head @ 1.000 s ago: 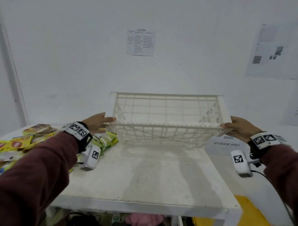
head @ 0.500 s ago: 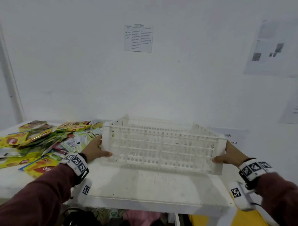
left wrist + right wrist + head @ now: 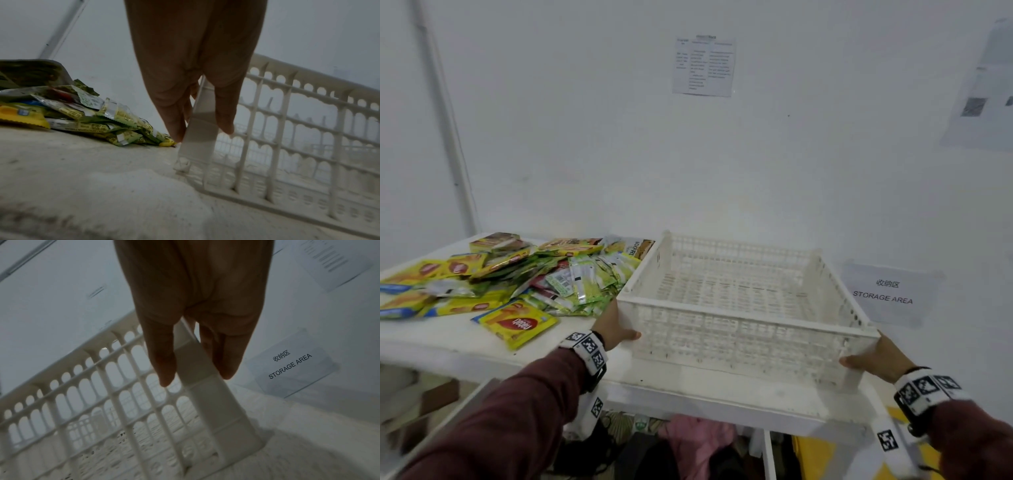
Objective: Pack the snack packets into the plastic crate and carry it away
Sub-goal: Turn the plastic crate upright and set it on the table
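The empty crate (image 3: 739, 308) sits on the table (image 3: 465, 339), with the left hand (image 3: 616, 329) and right hand (image 3: 876, 356) each grasping a near corner, fingers (image 3: 174, 123) pinching the posts. Setting-down looks finished; next, let go and gather the snack packets (image 3: 517, 274) heaped just left of it.

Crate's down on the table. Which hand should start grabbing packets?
Left. The left hand grips the crate corner beside the snack packets; the right hand holds the far corner.
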{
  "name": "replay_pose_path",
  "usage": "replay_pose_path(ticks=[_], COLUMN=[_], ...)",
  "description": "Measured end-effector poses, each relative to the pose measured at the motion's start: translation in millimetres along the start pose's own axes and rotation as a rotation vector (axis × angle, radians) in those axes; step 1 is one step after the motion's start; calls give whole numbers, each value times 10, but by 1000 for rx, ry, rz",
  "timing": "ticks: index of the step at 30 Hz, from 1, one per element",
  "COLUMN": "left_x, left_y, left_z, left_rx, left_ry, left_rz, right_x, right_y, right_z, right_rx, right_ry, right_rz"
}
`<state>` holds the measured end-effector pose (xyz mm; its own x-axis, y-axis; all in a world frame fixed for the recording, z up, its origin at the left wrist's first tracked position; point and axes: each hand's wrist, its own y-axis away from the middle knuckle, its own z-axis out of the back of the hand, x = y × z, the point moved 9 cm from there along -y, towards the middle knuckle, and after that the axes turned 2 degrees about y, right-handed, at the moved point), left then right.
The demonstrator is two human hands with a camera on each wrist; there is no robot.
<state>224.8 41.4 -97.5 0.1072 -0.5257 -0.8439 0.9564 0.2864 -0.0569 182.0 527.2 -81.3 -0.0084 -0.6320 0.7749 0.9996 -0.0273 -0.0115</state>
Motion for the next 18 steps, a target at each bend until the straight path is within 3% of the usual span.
replay_pose_path(ticks=[5, 9, 14, 18], left_x=[177, 274, 424, 424], left_y=[106, 299, 603, 735], left_z=[-70, -64, 242, 685], left_rx=[104, 190, 291, 259], left_ry=[-98, -126, -299, -276], left_rz=[90, 123, 106, 50], right_x=[-115, -395, -14, 567], right_y=[152, 237, 638, 898], right_z=[-64, -134, -419, -909], right_rx=[38, 120, 467, 661], right_ry=[33, 350, 900, 948], right_rz=[-99, -183, -138, 13])
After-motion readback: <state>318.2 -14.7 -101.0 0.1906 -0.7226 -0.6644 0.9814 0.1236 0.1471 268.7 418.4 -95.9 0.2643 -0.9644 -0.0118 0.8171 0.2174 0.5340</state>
